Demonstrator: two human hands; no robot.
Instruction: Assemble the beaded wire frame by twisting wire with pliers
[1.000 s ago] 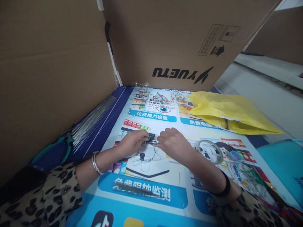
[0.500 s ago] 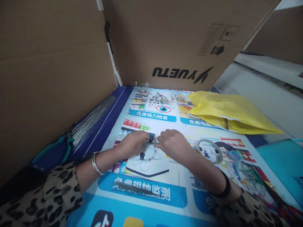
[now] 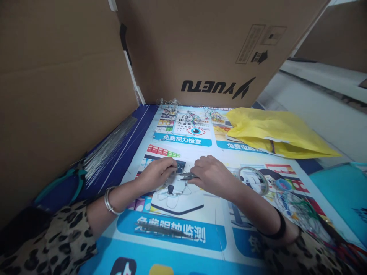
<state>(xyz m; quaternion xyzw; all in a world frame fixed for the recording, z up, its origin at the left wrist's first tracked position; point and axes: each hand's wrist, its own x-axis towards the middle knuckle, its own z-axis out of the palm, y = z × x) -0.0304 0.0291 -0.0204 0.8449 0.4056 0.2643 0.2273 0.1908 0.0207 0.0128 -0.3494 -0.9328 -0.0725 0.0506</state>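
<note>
Over the printed mat, my left hand (image 3: 159, 171) is closed in a pinch on a thin wire piece (image 3: 175, 194). Looped and partly beaded, that piece hangs below my fingertips, and its top end is hidden in them. My right hand (image 3: 210, 176) is wrapped round small metal pliers (image 3: 187, 176); their narrow pointed jaws reach left toward my left fingertips, and the handles are covered by my palm. The jaw tips lie close to the wire, but I cannot tell if they touch it. A bundle of short dark wires (image 3: 162, 229) lies nearer to me.
Long straight wires (image 3: 110, 147) and teal-handled pliers (image 3: 61, 187) lie left, beside cardboard walls (image 3: 183, 46). A tape roll (image 3: 254, 180), tangled coloured wires (image 3: 301, 210) and a yellow bag (image 3: 275, 131) are right. Wire pieces (image 3: 195, 117) lie at the back.
My hands have moved slightly apart. The plier jaws now show plainly between them, while my left hand keeps its pinch. The view has shifted a little.
</note>
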